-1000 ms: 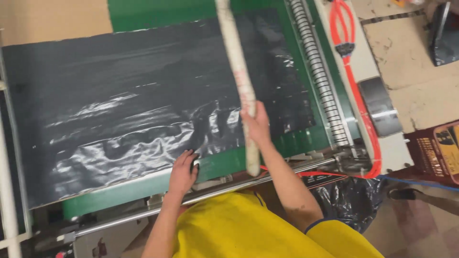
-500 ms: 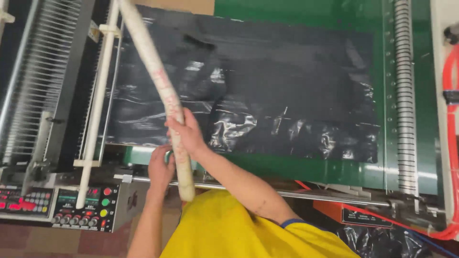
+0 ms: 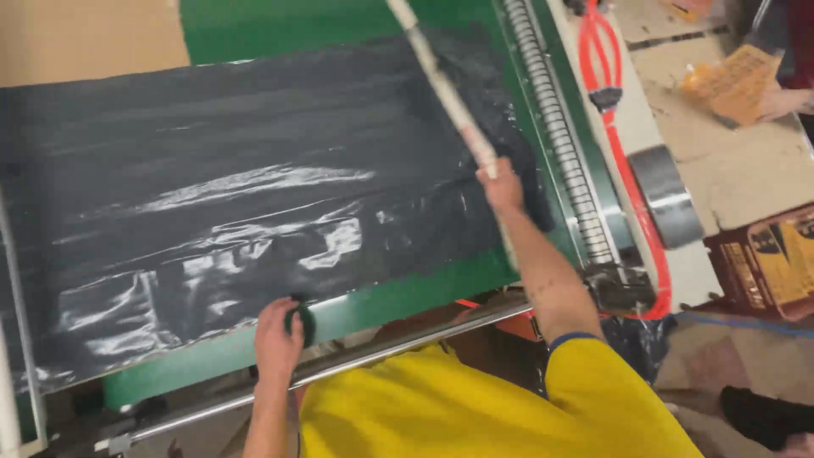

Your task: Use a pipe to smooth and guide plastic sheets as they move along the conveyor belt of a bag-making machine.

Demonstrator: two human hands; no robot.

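Our right hand (image 3: 502, 187) grips a pale tube (image 3: 441, 80) over black plastic sheeting (image 3: 237, 203); our left hand (image 3: 278, 335) pinches the sheeting at the green bed's (image 3: 398, 297) near edge, coiled roller (image 3: 555, 136) alongside.

Pale tube (image 3: 449, 102) runs off top edge; upper end unseen, lower part hidden behind right hand (image 3: 502, 185). Left hand (image 3: 277, 333) covers a small dark round thing (image 3: 301, 321), too hidden to identify. Black plastic sheet (image 3: 254, 212) cut off at left edge, motion-blurred. Red hose (image 3: 610, 127) cut at top. Another person's hand (image 3: 784, 103) at right edge, mostly out of frame.
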